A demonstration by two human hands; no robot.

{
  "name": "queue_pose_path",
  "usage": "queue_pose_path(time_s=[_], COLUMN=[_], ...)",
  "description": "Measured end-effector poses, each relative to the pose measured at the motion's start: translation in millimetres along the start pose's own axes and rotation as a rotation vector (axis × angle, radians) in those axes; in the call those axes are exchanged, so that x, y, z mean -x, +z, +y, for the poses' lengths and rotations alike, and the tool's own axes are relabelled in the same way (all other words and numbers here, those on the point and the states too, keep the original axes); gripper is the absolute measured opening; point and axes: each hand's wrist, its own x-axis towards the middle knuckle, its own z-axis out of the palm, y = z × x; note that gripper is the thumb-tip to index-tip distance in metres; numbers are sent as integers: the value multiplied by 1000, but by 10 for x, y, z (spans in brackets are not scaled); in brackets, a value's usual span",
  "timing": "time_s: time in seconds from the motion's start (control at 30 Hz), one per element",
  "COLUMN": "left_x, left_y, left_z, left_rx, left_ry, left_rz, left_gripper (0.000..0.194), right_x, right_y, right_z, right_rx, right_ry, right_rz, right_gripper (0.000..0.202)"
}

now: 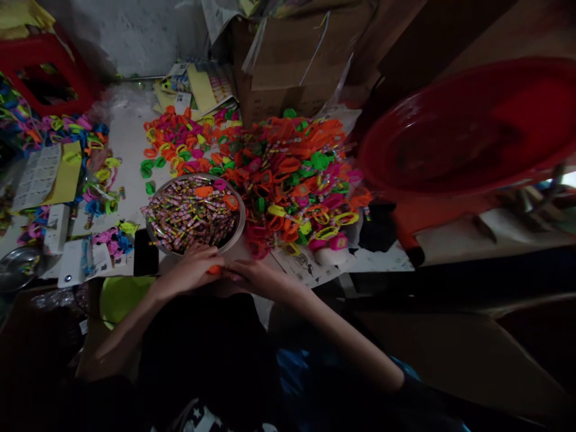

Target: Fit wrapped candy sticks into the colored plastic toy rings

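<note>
I see the left hand (197, 269) pinching an orange piece (215, 270) just in front of the bowl (242, 221) of wrapped sticks (191, 216). The right hand (252, 277) meets it, fingers curled; I can't tell what they grip. A colorful heap (292, 186) sits right of the bowl, a phone (146, 254) left.

Small orange piece (215, 270) — bright, partly hidden
</note>
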Motion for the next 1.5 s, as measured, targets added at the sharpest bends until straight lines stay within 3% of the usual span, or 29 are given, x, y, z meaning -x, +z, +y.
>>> queue_pose_path(time_s=[0.13, 0.2, 0.3, 0.4, 0.5, 0.63, 0.77, 0.87, 0.97, 1.07, 1.2, 1.5], left_x=[-181, -330, -603, -871, -1080, -1241, -1254, -1173, -1017, -803, -528, -321], left_y=[-72, -189, -348, -373, -274, -138, -127, -174, -213, -219, -228, -331], left_z=[-72, -221, -586, -964, -1181, -1236, -1188, -1048, -775, -437, -74, 193], left_rx=[252, 351, 292, 86, -69, -271, -330, -277, -159, -41, -58, -268], left_ry=[53, 19, -211, -383, -433, -506, -532, -475, -362, -229, -51, 19], left_rz=[-154, -111, 158, 352, 350, 309, 268, 363, 445, 389, 254, 289], left_gripper=[30, 33, 31, 31, 39, 33, 25, 23, 17, 21, 20, 26], right_x=[105, 190, 321, 400, 403, 327, 234, 176, 125, 90, 107, 180], right_y=[15, -57, -232, -397, -452, -351, -230, -198, -191, -177, -143, -122], right_z=[256, 432, 699, 874, 933, 922, 848, 759, 656, 530, 310, -31], right_rx=[-153, -138, -105, -40, -25, -79, -191, -281, -320, -331, -328, -236], right_ry=[39, 116, 247, 303, 266, 262, 275, 216, 187, 168, 172, 161], right_rz=[-103, -62, 128, 510, 728, 706, 575, 535, 549, 573, 581, 591], right_gripper=[12, 14, 18, 28, 33, 30, 30, 31, 32, 31, 30, 28])
